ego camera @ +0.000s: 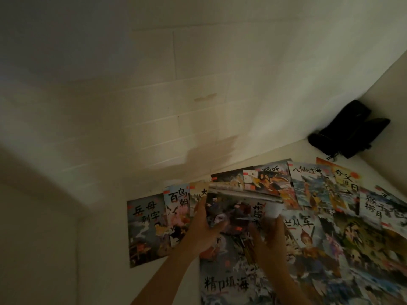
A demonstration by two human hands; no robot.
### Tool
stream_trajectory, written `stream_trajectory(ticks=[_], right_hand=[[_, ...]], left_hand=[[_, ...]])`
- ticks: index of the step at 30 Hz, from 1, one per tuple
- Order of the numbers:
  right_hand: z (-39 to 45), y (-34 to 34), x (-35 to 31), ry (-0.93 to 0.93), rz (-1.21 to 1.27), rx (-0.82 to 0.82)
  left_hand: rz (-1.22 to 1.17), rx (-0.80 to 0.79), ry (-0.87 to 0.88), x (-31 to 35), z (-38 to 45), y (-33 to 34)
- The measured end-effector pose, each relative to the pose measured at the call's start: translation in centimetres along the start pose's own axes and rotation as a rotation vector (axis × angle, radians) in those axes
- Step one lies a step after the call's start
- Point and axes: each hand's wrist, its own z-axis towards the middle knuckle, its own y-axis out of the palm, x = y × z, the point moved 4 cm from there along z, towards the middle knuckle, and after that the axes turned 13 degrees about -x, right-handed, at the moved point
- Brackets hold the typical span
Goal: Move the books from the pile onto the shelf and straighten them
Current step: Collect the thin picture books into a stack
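At the bottom centre of the frame two bare forearms reached up into the picture. The left hand gripped the left edge of a small stack of books, its fingers curled up along that side with the thumb on the front cover. The right hand held the stack's lower right corner, fingers wrapped behind it, so the books sat between the two hands, lifted and tilted above the spread. Beneath the hands, a large picture book lay flat at the lower centre, and another lay just to its right. Further up, more illustrated books fanned in an overlapping row across the pale shelf surface, one at the far left end. In the right corner beyond them sat a black pouch against the white wall.
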Motion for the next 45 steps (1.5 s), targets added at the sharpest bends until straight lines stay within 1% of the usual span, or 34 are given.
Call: stream_trajectory(ticks=[2,3,4,6,7,8,9,10,11,12,15,17,18,20,21,22,23,26,28,30,32,36,40,42,45], right_hand=[[1.3,0.2,-0.8,0.012,-0.053,-0.070],[1.9,0.4,-1.1,0.044,-0.082,-0.132],[2.2,0.6,-1.3,0.096,-0.105,-0.197],[2.3,1.0,-1.3,0.202,-0.119,-0.275],[2.1,1.2,-1.3,0.254,-0.125,-0.280],[2.1,1.2,-0.9,0.298,-0.140,-0.264],[2.1,1.1,-0.6,0.342,-0.162,-0.243],[2.2,1.0,-0.1,0.375,-0.192,-0.234],[2.2,1.0,0.2,0.402,-0.212,-0.230],[2.3,1.0,0.6,0.424,-0.226,-0.229],[2.1,1.3,1.3,0.452,-0.251,-0.215],[1.8,1.2,1.7,0.461,-0.210,-0.200],[1.7,1.1,2.1,0.469,-0.153,-0.206],[1.4,0.7,2.2,0.501,0.025,-0.249],[1.4,0.1,2.0,0.501,0.085,-0.254],[1.6,-0.7,1.6,0.471,0.091,-0.242],[2.1,-1.9,1.1,0.428,0.033,-0.211],[4.0,-5.5,0.7,0.330,-0.284,-0.128],[4.0,-6.2,1.8,0.366,-0.366,-0.107],[3.4,-5.6,3.0,0.399,-0.342,-0.091],[3.1,-4.8,3.5,0.369,-0.300,-0.079],[3.5,-5.1,4.1,0.377,-0.218,-0.098],[3.5,-6.2,4.3,0.440,-0.094,-0.129],[3.7,-6.6,4.0,0.483,-0.095,-0.143],[3.6,-6.6,2.4,0.525,-0.134,-0.191]], left_hand=[[0.080,0.019,0.052,0.5,-0.2,-1.1],[0.171,0.086,0.013,0.6,-0.6,-2.2],[0.227,0.176,-0.019,0.3,-1.0,-3.6],[0.451,0.455,-0.122,0.0,-2.9,-7.2],[0.614,0.577,-0.228,-0.2,-4.1,-8.7],[0.745,0.657,-0.377,-0.7,-5.3,-9.9],[0.766,0.685,-0.534,-1.4,-6.1,-10.8],[0.715,0.708,-0.634,-1.9,-6.8,-11.4],[0.642,0.724,-0.664,-2.3,-7.1,-11.6],[0.606,0.750,-0.653,-2.5,-7.1,-11.5],[0.660,0.803,-0.622,-2.3,-6.2,-10.9],[0.587,0.824,-0.613,-2.3,-5.3,-10.7],[0.516,0.818,-0.582,-2.4,-4.8,-10.6],[0.367,0.776,-0.442,-2.7,-3.6,-10.1],[0.316,0.759,-0.379,-2.7,-3.1,-9.7],[0.309,0.750,-0.341,-2.3,-2.8,-9.1],[0.345,0.745,-0.321,-2.1,-2.4,-8.8],[0.447,0.755,-0.329,-1.2,-1.6,-7.9],[0.464,0.754,-0.337,-1.0,-1.0,-7.4],[0.480,0.729,-0.365,-1.2,-0.4,-6.8],[0.472,0.736,-0.384,-1.3,-0.3,-6.6],[0.427,0.746,-0.250,-0.2,-0.6,-6.7],[0.655,0.745,-0.128,5.3,-2.3,-6.2],[0.816,0.749,-0.079,9.5,-3.7,-5.4],[1.074,0.733,0.048,15.8,-5.5,-3.3]])
